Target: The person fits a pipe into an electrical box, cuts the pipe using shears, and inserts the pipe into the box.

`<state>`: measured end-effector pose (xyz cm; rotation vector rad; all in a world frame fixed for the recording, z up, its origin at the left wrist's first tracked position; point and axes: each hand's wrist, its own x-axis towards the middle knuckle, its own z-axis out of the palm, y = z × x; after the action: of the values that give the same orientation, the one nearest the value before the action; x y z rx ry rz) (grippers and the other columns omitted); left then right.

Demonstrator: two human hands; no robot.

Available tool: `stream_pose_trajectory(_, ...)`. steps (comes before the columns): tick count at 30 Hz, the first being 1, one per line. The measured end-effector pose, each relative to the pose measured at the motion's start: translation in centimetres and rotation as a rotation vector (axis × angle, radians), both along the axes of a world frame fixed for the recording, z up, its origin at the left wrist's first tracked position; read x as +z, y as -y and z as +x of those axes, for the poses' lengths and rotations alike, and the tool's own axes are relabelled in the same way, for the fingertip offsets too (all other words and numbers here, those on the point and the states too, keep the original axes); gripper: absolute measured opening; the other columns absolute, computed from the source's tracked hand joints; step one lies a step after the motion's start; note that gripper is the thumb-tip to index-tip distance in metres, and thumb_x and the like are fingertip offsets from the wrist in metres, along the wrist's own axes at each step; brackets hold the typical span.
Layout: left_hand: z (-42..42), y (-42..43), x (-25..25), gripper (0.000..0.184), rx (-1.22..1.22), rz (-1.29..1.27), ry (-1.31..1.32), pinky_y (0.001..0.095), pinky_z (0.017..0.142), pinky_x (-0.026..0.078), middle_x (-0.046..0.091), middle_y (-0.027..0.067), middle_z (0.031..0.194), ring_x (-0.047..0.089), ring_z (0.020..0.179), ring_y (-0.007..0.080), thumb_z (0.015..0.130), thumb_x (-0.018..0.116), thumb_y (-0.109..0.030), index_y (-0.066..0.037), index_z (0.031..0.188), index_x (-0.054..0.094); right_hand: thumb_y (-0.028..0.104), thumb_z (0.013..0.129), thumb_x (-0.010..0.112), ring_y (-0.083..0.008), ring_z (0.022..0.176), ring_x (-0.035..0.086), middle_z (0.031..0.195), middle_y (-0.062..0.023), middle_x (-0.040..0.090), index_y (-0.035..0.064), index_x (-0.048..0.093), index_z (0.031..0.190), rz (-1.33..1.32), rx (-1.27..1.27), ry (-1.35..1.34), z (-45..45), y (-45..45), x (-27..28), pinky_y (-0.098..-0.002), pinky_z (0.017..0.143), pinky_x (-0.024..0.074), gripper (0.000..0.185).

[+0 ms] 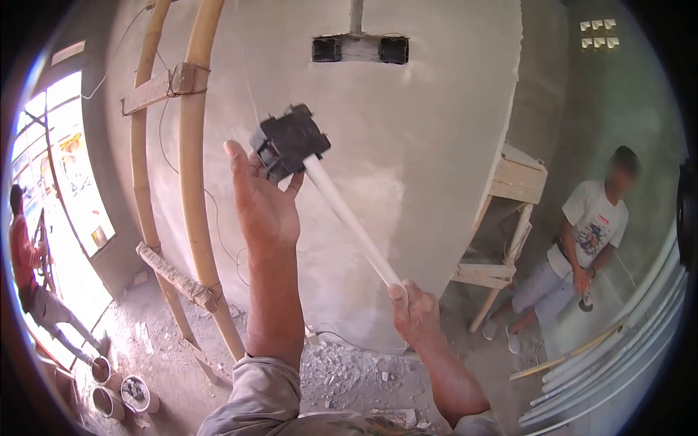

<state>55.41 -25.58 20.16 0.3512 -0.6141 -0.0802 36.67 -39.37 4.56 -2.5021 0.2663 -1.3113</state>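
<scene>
In front of the wall I hold up a black electrical box [294, 139], tilted, with a white conduit pipe [352, 223] meeting its lower side. My left hand [267, 207] supports the box from below and behind; its thumb sticks up at the left while the other fingers are partly hidden by the box. Lower right, my right hand [416, 311] is closed around the bottom end of the pipe. The pipe slants from that fist up to the box. Above, two black boxes [326, 50] [393, 49] sit recessed in the wall.
Bamboo scaffolding [193, 131] stands at the left. Rubble [356, 374] covers the floor below. Buckets [138, 394] are at lower left, near a person [33, 276]. To the right are a wooden stand [518, 174], another person [592, 225] and long white pipes [618, 349].
</scene>
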Motion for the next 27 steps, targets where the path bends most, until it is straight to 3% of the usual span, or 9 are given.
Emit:
stream_pose_trajectory(2, -0.3, 0.0, -0.2, 0.073, -0.024, 0.048, 0.104, 0.0512, 0.101, 0.04, 0.056, 0.0183, 0.124, 0.054, 0.119, 0.0294, 0.094, 0.052, -0.06, 0.001, 0.133, 0.044, 0.031, 0.096, 0.06, -0.0388, 0.049, 0.06, 0.051, -0.0179, 0.055, -0.0064, 0.062, 0.088, 0.042, -0.013, 0.003, 0.0, 0.6, -1.1, -0.0457, 0.046, 0.0477, 0.038)
stream_pose_trajectory(8, 1.7, 2.7, -1.6, 0.061, 0.103, 0.258, 0.228, 0.042, 0.081, 0.057, 0.057, 0.0172, 0.121, 0.064, 0.104, 0.0273, 0.095, 0.057, -0.049, -0.002, 0.132, 0.045, 0.034, 0.096, 0.058, -0.0402, 0.049, 0.06, 0.051, -0.02, 0.055, -0.0077, 0.063, 0.09, 0.103, -0.032, 0.0, 0.3, 1.5, -3.6, -0.0456, 0.046, 0.048, 0.043)
stream_pose_trajectory(11, 2.1, 3.3, -2.4, 0.062, 0.137, 0.247, 0.224, 0.0306, 0.079, 0.055, 0.061, 0.0134, 0.113, 0.064, 0.101, 0.0196, 0.087, 0.069, -0.041, -0.001, 0.129, 0.048, 0.038, 0.097, 0.057, -0.0412, 0.05, 0.06, 0.052, -0.0212, 0.055, -0.0084, 0.065, 0.091, 0.137, -0.034, -0.05, 0.0, 2.2, -4.4, -0.0453, 0.046, 0.0486, 0.047)
stream_pose_trajectory(14, 4.5, 3.6, -3.8, 0.057, 0.057, 0.251, 0.188, 0.0297, 0.08, 0.055, 0.062, 0.0115, 0.111, 0.064, 0.099, 0.0178, 0.086, 0.072, -0.037, -0.001, 0.125, 0.052, 0.041, 0.097, 0.054, -0.0417, 0.05, 0.06, 0.052, -0.0212, 0.055, -0.0075, 0.065, 0.09, 0.155, -0.036, -0.091, 0.3, 2.1, -4.6, -0.0448, 0.046, 0.0484, 0.05)
stream_pose_trajectory(20, 6.0, 3.6, -4.9, 0.051, 0.119, 0.189, 0.122, 0.0296, 0.083, 0.053, 0.063, 0.0106, 0.108, 0.063, 0.097, 0.0166, 0.086, 0.071, -0.035, -0.002, 0.12, 0.054, 0.046, 0.098, 0.052, -0.0424, 0.051, 0.059, 0.05, -0.0191, 0.053, 0.0004, 0.062, 0.08, 0.171, -0.108, -0.169, 1.1, 2.0, -3.0, -0.0459, 0.046, 0.0468, 0.05)
stream_pose_trajectory(23, 8.5, 3.2, -5.1, 0.05, 0.078, 0.199, 0.209, 0.0306, 0.084, 0.053, 0.062, 0.0107, 0.109, 0.063, 0.097, 0.0171, 0.086, 0.072, -0.035, -0.002, 0.119, 0.054, 0.046, 0.098, 0.051, -0.043, 0.051, 0.058, 0.05, -0.0185, 0.052, 0.0028, 0.059, 0.076, 0.207, -0.109, -0.226, 2.0, 1.1, -1.9, -0.0464, 0.047, 0.0467, 0.05)
stream_pose_trajectory(26, 9.6, 3.5, -5.7, 0.055, 0.141, 0.251, 0.17, 0.0295, 0.064, 0.05, 0.063, 0.0114, 0.104, 0.066, 0.086, 0.0201, 0.087, 0.064, -0.043, -0.004, 0.124, 0.049, 0.047, 0.098, 0.05, -0.0434, 0.051, 0.058, 0.051, -0.0181, 0.053, 0.0029, 0.058, 0.074, 0.246, -0.131, -0.279, 2.1, 0.4, -1.2, -0.0461, 0.048, 0.0471, 0.051)
stream_pose_trajectory(27, 10.2, 3.6, -6.0, 0.055, 0.173, 0.272, 0.148, 0.0295, 0.065, 0.05, 0.064, 0.0114, 0.103, 0.067, 0.085, 0.0204, 0.087, 0.064, -0.043, -0.005, 0.124, 0.049, 0.048, 0.098, 0.049, -0.0434, 0.051, 0.058, 0.052, -0.0183, 0.054, 0.0024, 0.058, 0.074, 0.257, -0.135, -0.3, 2.5, 0.0, -0.9, -0.0458, 0.048, 0.0474, 0.053)
